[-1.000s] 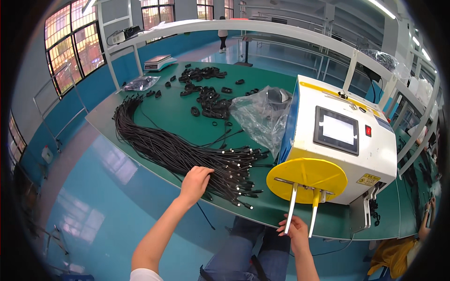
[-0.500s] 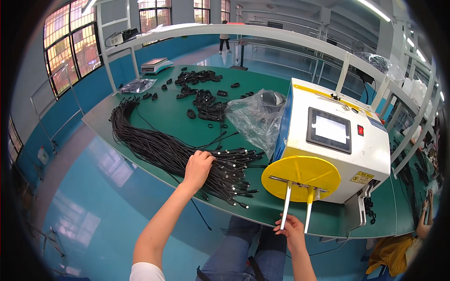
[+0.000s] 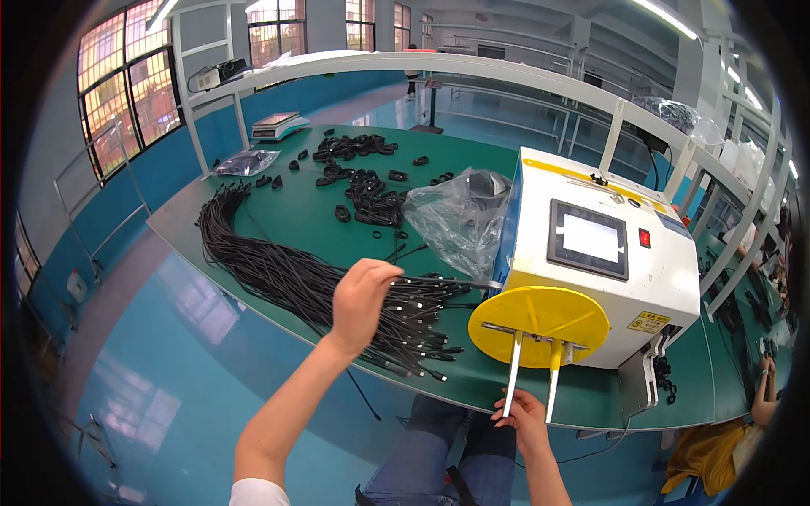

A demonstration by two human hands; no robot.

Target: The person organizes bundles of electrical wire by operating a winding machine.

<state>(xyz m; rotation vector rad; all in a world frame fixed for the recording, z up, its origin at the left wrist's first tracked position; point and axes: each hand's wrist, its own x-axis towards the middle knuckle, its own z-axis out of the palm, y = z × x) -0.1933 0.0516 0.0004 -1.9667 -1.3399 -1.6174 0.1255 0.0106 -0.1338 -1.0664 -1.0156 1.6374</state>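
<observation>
Raised above the near end of a big bundle of black cables (image 3: 270, 268), my left hand (image 3: 359, 308) pinches a single black cable (image 3: 447, 280). That cable runs rightward from my fingertips, its light tip close to the winding machine's side. The bundle lies curved across the table, its connector ends fanned out beneath and right of my hand. My right hand (image 3: 527, 417) is at the table's front edge, fingers closed around the lower end of the left white prong (image 3: 514, 371). This prong sticks out of the yellow disc (image 3: 540, 312) on the white winding machine (image 3: 662, 282).
Coiled black cables (image 3: 371, 194) and a clear plastic bag (image 3: 456, 219) lie on the green table (image 3: 287, 202) behind the bundle. A scale (image 3: 278, 125) stands at the far left. A white frame (image 3: 405, 61) spans the back. Another person's arm (image 3: 766, 396) shows at the far right.
My left hand has risen off the bundle, lifting one cable that stretches toward the machine. My right hand stays at the white prong.
</observation>
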